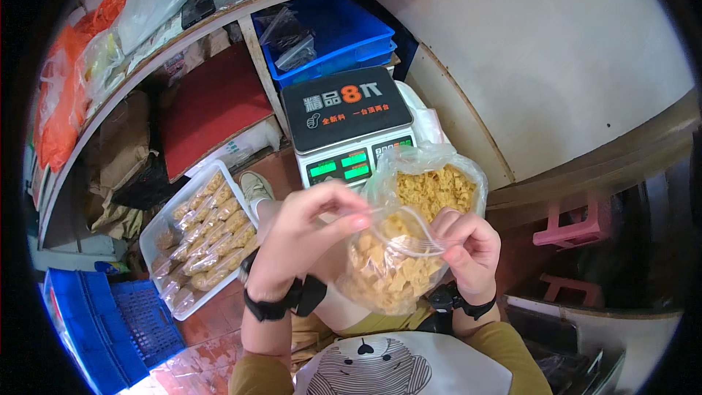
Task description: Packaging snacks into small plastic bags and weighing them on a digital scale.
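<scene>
My left hand (318, 227) pinches one edge of the mouth of a clear plastic zip bag (397, 269). My right hand (469, 247) grips the opposite end of the same mouth. Yellowish dried flakes fill much of the bag, which hangs above my lap. Its mouth gapes between both hands. Just beyond it stands a large open plastic sack (477, 170) holding loose yellow flakes (436, 186). A digital scale (348, 112) with a black top and lit green displays stands behind my left hand, and nothing lies on its platform.
At left, a white plastic tray (211, 307) holds rows of filled bags (219, 230). Blue crates (101, 323) stand at lower left. A blue tray (351, 27) with small plastic bags lies behind the scale. A pink stool (576, 222) stands at right. A phone (198, 9) rests on the shelf.
</scene>
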`<state>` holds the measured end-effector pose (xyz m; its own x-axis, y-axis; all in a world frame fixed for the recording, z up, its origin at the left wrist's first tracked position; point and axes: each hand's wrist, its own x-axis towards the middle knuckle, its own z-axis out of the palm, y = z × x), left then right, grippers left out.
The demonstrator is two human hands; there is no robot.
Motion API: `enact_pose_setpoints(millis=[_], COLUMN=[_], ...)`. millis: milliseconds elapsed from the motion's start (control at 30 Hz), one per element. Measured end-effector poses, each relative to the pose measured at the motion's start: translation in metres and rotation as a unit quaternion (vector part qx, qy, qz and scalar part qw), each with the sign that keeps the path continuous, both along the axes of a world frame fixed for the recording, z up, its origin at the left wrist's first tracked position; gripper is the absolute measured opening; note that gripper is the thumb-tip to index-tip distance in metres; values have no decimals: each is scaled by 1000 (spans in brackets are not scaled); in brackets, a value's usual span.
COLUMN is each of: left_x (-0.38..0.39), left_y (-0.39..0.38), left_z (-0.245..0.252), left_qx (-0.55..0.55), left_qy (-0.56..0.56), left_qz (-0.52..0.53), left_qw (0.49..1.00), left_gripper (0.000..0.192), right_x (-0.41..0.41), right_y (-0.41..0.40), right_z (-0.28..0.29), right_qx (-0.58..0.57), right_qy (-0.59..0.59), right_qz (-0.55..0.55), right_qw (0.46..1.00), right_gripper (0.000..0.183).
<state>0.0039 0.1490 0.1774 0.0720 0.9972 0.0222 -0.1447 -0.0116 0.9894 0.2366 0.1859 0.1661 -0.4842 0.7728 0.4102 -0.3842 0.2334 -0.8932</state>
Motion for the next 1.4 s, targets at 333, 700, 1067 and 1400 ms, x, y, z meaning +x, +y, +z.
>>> enact_pose_setpoints(millis=[333,700,1067,1400], left_x=[9,5,7,8], left_y=[-108,-120,-121,-118], left_z=[-17,-30,-22,-26], left_qx=[157,170,210,216], left_qy=[287,214,309,305], left_qz=[324,290,311,247], left_qw=[888,917,874,894], left_gripper=[16,17,14,18], right_x=[-19,-31,-34,-39], right_y=[-20,-32,-34,-28], right_z=[-4,-4,4,9], right_qx=[165,162,238,359], right_qy=[-124,-166,-188,-202], right_qz=[-31,-4,-54,-39], right_qw=[978,973,951,910], right_gripper=[14,19,15,20])
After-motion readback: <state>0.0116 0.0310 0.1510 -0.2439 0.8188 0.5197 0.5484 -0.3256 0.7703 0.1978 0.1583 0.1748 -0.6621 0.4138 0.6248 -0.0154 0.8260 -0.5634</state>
